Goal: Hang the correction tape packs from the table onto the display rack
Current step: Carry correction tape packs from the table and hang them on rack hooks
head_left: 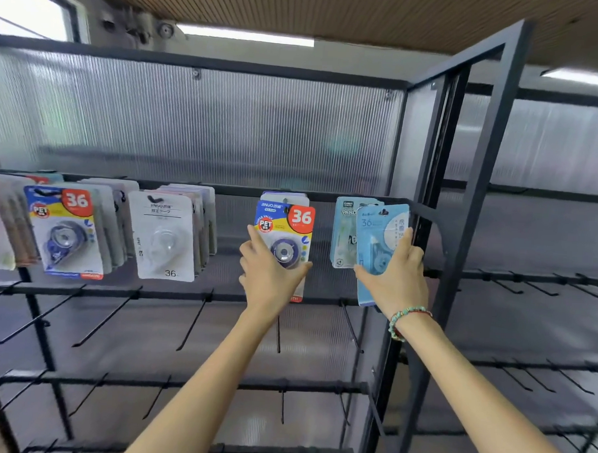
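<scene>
Left hand (pixel 271 269) gripping blue-and-red pack (pixel 285 232), right hand (pixel 396 275) gripping pale blue pack (pixel 381 240) by rack's right post (pixel 461 233) (bare hooks (pixel 190 324) below)

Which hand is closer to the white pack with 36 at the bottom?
Left. The left hand holds a blue-and-yellow pack just right of the white pack; the right hand is farther right.
</scene>
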The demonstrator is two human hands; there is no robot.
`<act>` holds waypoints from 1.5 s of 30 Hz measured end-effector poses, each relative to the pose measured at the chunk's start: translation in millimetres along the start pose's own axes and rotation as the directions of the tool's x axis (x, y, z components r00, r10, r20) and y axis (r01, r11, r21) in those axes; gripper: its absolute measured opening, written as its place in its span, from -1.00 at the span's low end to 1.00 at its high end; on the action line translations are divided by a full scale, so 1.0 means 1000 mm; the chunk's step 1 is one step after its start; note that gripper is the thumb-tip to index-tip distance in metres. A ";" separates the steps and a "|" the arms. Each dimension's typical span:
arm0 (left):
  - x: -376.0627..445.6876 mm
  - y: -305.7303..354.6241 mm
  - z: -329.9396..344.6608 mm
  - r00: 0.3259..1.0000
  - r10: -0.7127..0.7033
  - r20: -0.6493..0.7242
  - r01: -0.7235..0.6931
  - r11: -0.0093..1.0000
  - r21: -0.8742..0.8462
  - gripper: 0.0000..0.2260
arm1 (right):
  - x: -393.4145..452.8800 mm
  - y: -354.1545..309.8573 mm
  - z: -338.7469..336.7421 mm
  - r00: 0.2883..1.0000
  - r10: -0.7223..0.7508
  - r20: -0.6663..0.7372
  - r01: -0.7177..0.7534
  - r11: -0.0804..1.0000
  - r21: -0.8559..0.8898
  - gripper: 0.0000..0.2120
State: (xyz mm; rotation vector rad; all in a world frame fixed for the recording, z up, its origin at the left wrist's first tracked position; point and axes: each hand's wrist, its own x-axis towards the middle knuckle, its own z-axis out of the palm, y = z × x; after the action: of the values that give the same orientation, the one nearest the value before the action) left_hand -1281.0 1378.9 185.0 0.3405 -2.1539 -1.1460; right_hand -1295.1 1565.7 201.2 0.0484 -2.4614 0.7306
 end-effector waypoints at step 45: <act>-0.011 -0.040 -0.010 0.987 0.159 0.031 -0.162 0.963 0.214 -0.13 | -0.013 -0.011 0.041 0.971 -0.174 0.165 0.174 0.985 0.011 -0.22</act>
State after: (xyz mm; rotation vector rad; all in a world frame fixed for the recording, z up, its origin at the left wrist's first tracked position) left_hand -1268.7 1354.5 151.4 0.2478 -2.2778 -0.8279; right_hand -1303.2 1533.7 171.2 0.3319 -2.5746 0.6684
